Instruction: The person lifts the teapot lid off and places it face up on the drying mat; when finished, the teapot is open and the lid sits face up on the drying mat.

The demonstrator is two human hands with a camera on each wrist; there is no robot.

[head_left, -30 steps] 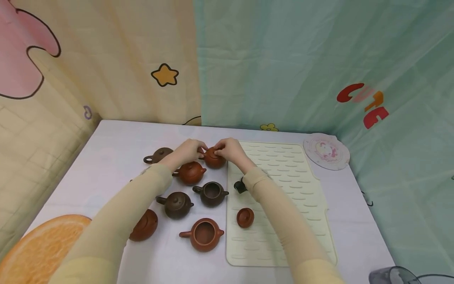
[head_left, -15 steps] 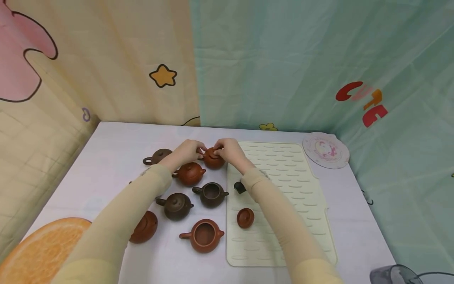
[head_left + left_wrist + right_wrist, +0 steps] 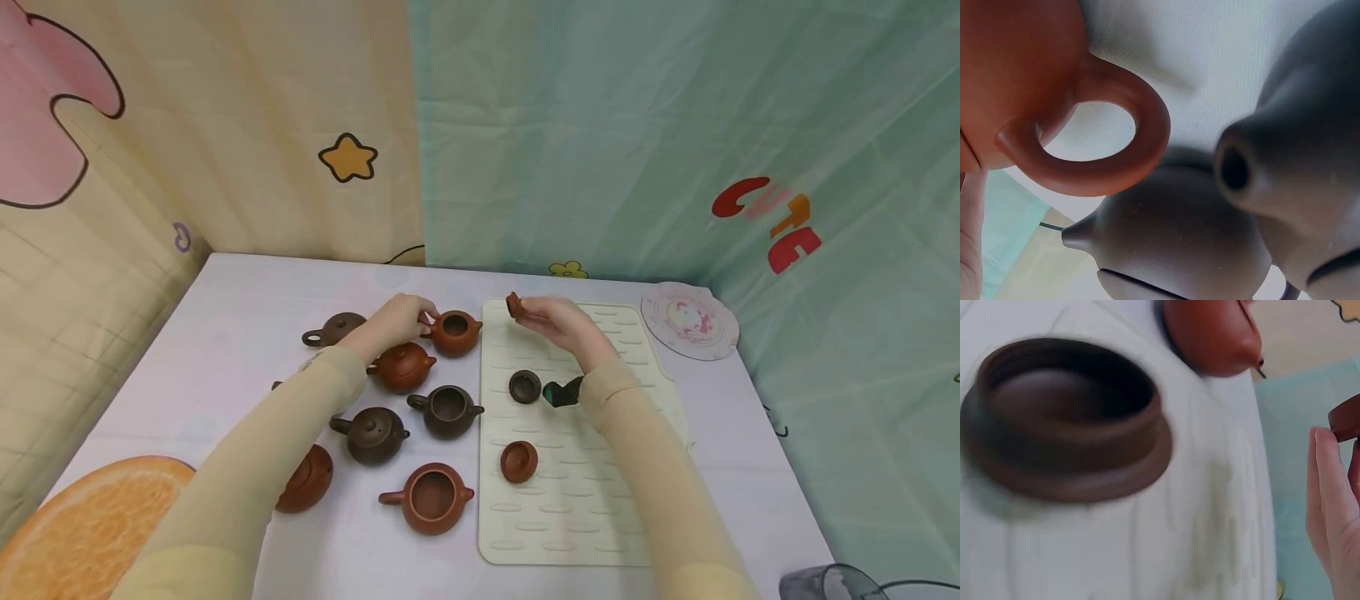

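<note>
My left hand (image 3: pixel 396 320) pinches the handle side of a small reddish-brown teapot (image 3: pixel 457 332) at the back of the table. The top of this teapot is uncovered, showing its dark inside. Over the back of the cream mat (image 3: pixel 497 533), my right hand (image 3: pixel 561 323) holds the teapot's lid (image 3: pixel 513 305) tilted on edge between fingers and thumb. In the right wrist view the lid (image 3: pixel 1346 419) shows at the right edge. On the mat lie a dark lid (image 3: pixel 525 387) and a reddish lid (image 3: pixel 518 462), both with their hollow side up.
Near the left arm stand a lidded red teapot (image 3: pixel 402 367), dark teapots (image 3: pixel 377 436) and a reddish one (image 3: pixel 307 482) partly behind the sleeve. A dark teapot (image 3: pixel 447 411) and a red teapot (image 3: pixel 431 498) stand uncovered. A round pink mat (image 3: pixel 690 320) lies back right.
My right hand has lifted the lid off the reddish teapot and carried it right, over the mat. The dark lid is now uncovered by the arm. My left hand stays at the teapot.
</note>
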